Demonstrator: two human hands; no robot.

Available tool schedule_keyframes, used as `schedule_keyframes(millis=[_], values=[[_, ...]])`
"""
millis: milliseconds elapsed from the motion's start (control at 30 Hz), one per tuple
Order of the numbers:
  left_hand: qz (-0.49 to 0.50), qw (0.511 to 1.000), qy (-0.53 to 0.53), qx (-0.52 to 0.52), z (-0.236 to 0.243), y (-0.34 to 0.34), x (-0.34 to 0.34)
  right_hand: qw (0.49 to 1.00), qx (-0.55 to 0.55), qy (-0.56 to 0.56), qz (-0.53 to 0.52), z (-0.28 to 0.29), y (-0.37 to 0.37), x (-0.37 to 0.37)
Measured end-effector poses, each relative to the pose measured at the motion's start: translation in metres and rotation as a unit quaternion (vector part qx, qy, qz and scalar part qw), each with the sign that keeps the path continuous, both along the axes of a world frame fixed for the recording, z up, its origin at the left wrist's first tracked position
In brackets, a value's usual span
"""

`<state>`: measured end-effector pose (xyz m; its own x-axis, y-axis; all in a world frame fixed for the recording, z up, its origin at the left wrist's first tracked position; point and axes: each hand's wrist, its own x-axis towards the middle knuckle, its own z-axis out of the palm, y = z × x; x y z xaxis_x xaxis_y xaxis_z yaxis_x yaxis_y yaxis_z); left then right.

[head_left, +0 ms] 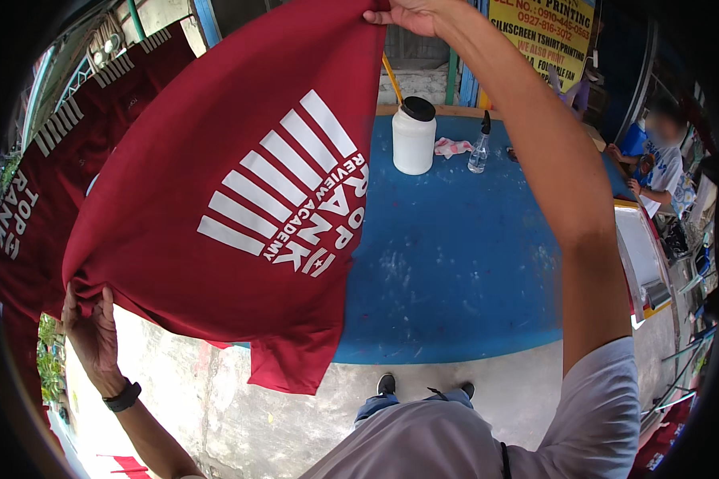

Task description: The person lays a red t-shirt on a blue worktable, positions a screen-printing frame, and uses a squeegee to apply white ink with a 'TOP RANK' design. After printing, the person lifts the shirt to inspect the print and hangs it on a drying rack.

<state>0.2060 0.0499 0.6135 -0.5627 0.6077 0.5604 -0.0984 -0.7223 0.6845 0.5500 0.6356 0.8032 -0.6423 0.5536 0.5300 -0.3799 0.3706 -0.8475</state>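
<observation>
A dark red T-shirt (168, 184) with a white striped print hangs stretched out between my two hands, over the left part of the blue table (455, 263). My left hand (93, 329), with a dark band at its wrist, pinches the shirt's edge at the lower left. High up near the top edge, my right hand (407, 16) grips the opposite edge, its arm raised across the right side. The cloth slants between them, and one sleeve (291, 363) dangles past the table's near edge. Part of the tabletop is hidden behind the shirt.
A white tub with a black lid (414, 140), a pink-and-white rag (453, 147) and a clear spray bottle (479, 148) stand along the table's far side. More red shirts (36, 207) hang at left. Another person (659, 164) is at the right, near a framed screen (639, 251).
</observation>
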Motion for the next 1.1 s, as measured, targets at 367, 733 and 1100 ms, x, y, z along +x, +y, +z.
schedule_keyframes(millis=[367, 733, 1100], values=[[0.072, 0.970, 0.198, -0.121, 0.182, 0.183, 0.059, 0.976, -0.013, 0.143, -0.165, 0.017, -0.136, 0.392], [-0.281, 0.907, 0.268, -0.164, 0.185, 0.461, 0.115, 0.829, 0.047, 0.052, -0.555, 0.046, -0.294, 0.364], [-0.497, 0.766, 0.368, -0.175, 0.117, 0.581, 0.291, 0.678, -0.008, -0.032, -0.735, -0.027, -0.413, 0.438]])
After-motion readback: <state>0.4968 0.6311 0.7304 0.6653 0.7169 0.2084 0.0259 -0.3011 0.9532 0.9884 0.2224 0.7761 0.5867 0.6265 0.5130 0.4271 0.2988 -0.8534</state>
